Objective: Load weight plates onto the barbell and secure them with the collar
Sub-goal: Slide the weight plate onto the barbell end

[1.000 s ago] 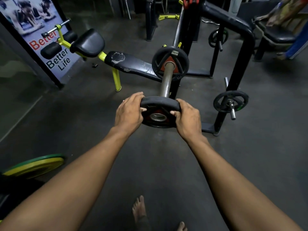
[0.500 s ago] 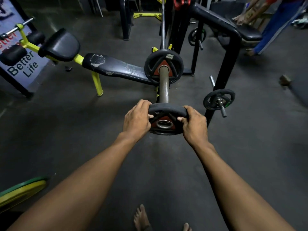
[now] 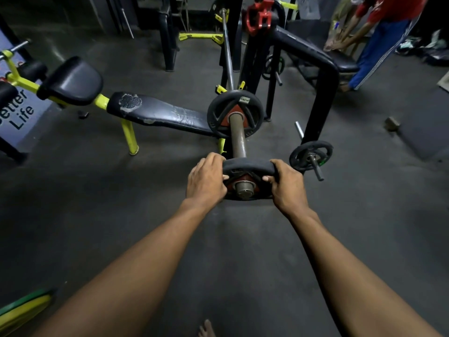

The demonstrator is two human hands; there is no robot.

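Note:
A small black weight plate (image 3: 246, 164) with a red centre sits on the near end of the barbell sleeve (image 3: 237, 139), whose tip pokes through its hole. My left hand (image 3: 206, 181) grips the plate's left rim and my right hand (image 3: 285, 184) grips its right rim. Farther along the sleeve a larger black plate (image 3: 220, 110) with a red centre is loaded against the rack. Red collars (image 3: 258, 17) hang on the rack upright at the top.
A black and yellow bench (image 3: 155, 113) stretches to the left. A rack peg with a small plate (image 3: 311, 155) juts out just right of my right hand. A yellow-green plate (image 3: 21, 310) lies at bottom left. A person (image 3: 379, 32) bends over at top right.
The plate has slid onto the sleeve so the bar's tip now shows through its hole. The view has tilted up, revealing more of the rack and the red collars.

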